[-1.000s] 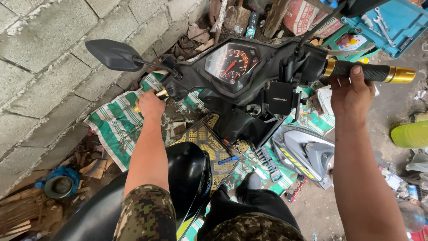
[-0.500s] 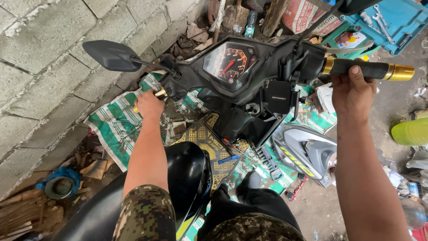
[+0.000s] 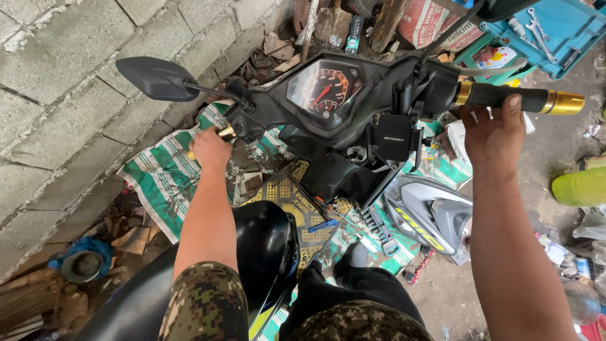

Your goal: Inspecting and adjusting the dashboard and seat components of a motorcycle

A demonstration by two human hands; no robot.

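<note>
Down at the far left, a blue round tin [image 3: 81, 265] lies among rubble at the foot of the grey block wall [image 3: 57, 107]. Above it the black left mirror [image 3: 158, 79] sticks out from the handlebar on a thin stalk. Your left hand [image 3: 211, 148] is closed around the left grip [image 3: 222, 133], of which only a gold end shows past your knuckles; your forearm runs back to a camouflage sleeve [image 3: 205, 303]. Under that arm a green and white woven sack [image 3: 161, 183] is spread on the ground, and the black scooter body [image 3: 265, 252] curves up between your arms.

At the middle, the speedometer [image 3: 325, 85] sits in the black handlebar cover, with an empty black phone holder [image 3: 394, 137] clamped just below and to its right. A small blue-handled tool [image 3: 323, 225] rests on the patterned floor mat [image 3: 297, 202] beneath.

Further right, a grey body panel [image 3: 435, 215] lies on the ground. Your right hand [image 3: 495, 129] is loosely curled under the black right grip [image 3: 505, 96], thumb over the top, fingers not fully wrapped; its gold end [image 3: 565, 103] stays bare. Behind it sits a blue tray [image 3: 568, 28] holding spanners.
</note>
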